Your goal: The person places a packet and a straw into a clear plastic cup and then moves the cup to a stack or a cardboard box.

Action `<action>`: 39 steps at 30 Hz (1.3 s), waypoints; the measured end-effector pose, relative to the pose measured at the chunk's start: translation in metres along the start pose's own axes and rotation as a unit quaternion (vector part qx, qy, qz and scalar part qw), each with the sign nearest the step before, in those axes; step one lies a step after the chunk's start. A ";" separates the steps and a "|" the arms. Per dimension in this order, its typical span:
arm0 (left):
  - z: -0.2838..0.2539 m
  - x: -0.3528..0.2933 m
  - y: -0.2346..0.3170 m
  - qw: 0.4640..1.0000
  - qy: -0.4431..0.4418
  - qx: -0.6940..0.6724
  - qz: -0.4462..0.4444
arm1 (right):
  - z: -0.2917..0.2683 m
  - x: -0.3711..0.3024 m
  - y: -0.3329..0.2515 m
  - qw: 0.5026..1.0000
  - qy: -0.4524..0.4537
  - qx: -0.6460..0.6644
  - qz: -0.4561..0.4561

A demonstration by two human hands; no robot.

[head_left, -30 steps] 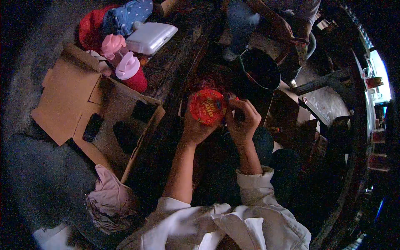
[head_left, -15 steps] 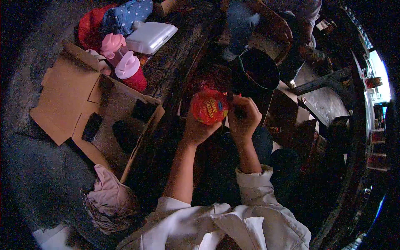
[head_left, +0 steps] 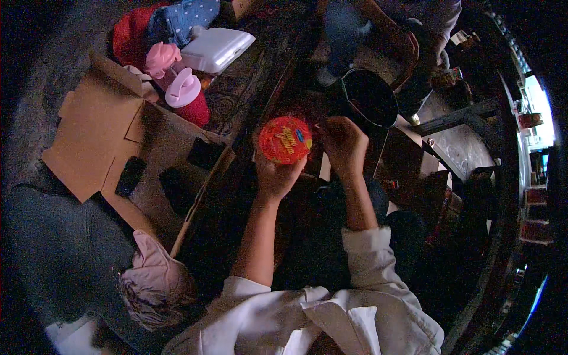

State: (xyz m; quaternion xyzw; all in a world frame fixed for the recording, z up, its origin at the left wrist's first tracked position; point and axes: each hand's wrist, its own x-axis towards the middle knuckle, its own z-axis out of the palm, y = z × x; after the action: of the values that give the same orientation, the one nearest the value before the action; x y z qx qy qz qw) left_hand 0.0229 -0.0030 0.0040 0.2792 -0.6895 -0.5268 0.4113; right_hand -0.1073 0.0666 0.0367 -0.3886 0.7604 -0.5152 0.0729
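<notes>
My left hand [head_left: 276, 177] is wrapped round a round red tub [head_left: 285, 140], its printed lid with yellow markings facing up. Just to the right of the tub is my right hand [head_left: 346, 148], its fingers drawn together in a pinch and apart from the lid. Whatever those fingers hold, if anything, is too dark to make out. Beyond my right hand stands a dark round bucket [head_left: 393, 118].
To the left lies an open cardboard box [head_left: 89, 139] with dark items. Behind it are a pink-lidded cup [head_left: 183, 89] and a white foam container [head_left: 219, 50]. A person in a pale cap [head_left: 157, 281] is at lower left; another person's hand [head_left: 405, 50] shows beyond the bucket.
My left hand has moved the tub a little left and away from me. My right hand, earlier touching the tub's edge, has drawn apart from it.
</notes>
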 end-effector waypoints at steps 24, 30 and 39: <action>-0.004 0.005 0.003 0.992 0.102 -0.078 -0.009 | 0.013 0.026 0.020 0.998 -0.058 -0.004 0.020; 0.001 0.003 0.012 0.992 0.055 -0.110 -0.010 | -0.004 -0.016 -0.009 0.976 0.126 -0.025 -0.175; 0.005 -0.001 0.006 0.995 0.023 -0.082 0.044 | -0.001 -0.032 -0.011 0.970 0.162 -0.004 -0.182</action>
State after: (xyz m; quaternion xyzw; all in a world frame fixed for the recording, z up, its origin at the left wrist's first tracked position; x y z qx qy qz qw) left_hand 0.0193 0.0020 0.0091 0.2258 -0.6463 -0.5562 0.4711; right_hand -0.0803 0.0867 0.0371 -0.4321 0.6805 -0.5728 -0.1485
